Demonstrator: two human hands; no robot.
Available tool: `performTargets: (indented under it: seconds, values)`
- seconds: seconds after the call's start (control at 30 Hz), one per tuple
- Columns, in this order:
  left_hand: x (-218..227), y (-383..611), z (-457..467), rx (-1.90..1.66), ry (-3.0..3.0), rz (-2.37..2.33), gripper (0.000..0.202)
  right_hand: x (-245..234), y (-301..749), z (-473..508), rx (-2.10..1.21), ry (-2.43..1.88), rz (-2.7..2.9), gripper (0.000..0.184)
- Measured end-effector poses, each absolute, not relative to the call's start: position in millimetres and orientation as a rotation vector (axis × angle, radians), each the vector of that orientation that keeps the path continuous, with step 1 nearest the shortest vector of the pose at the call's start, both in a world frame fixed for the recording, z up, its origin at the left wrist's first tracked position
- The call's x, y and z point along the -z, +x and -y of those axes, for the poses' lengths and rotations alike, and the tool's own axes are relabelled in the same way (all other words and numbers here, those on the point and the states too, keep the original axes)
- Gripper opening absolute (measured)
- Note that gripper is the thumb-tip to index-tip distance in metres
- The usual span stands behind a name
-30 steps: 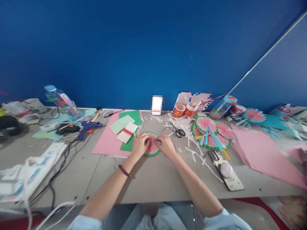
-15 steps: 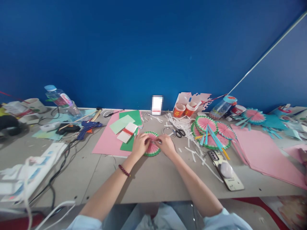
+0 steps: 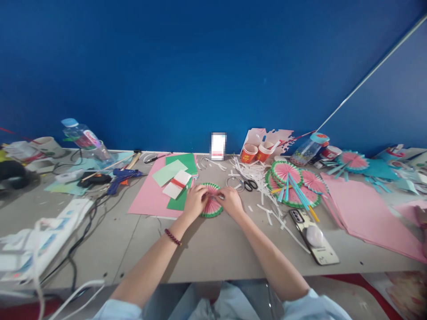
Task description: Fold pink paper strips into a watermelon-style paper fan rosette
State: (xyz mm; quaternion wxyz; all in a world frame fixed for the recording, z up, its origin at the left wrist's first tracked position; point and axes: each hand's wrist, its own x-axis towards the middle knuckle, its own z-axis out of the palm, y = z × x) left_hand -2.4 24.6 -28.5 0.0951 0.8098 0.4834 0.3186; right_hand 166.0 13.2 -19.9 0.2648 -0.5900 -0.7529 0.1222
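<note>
A round pleated paper fan [image 3: 211, 209], pink with a green rim, lies on the table between my hands. My left hand [image 3: 196, 198] has its fingers closed on the fan's left side, near the middle. From the right, my right hand [image 3: 231, 201] pinches at the fan's centre. The fingertips of both hands almost meet there and hide the middle of the fan. Left of the fan lie pink paper [image 3: 147, 195], green sheets [image 3: 176, 203] and a white pad with a red band [image 3: 177, 184]. Black scissors [image 3: 250, 185] rest to the right of my right hand.
White paper strips [image 3: 263, 195], finished fans [image 3: 295, 191] and a phone [image 3: 315, 238] lie to the right. Paper cups [image 3: 249, 153] stand by the blue wall. A blue glue gun [image 3: 123, 178], cables and a power strip [image 3: 56, 235] are at the left.
</note>
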Motion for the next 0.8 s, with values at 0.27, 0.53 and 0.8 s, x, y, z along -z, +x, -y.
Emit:
performTargets:
  seconds: [0.27,0.53,0.8]
  values:
    - [30.3,-2.9,-25.6,-0.913,2.427,-1.423,0.018,18.9,164.4,-13.4,-0.318,-1.596,2.043,0.004]
    - [31.2,-3.0,-25.9,-0.924,2.427,-1.415,0.018,19.1,164.4,-12.9,-0.311,-1.59,2.044,0.008]
    - [33.7,-4.0,-27.0,-0.934,2.429,-1.404,0.019,20.7,163.4,-13.9,-0.252,-1.636,2.06,0.008]
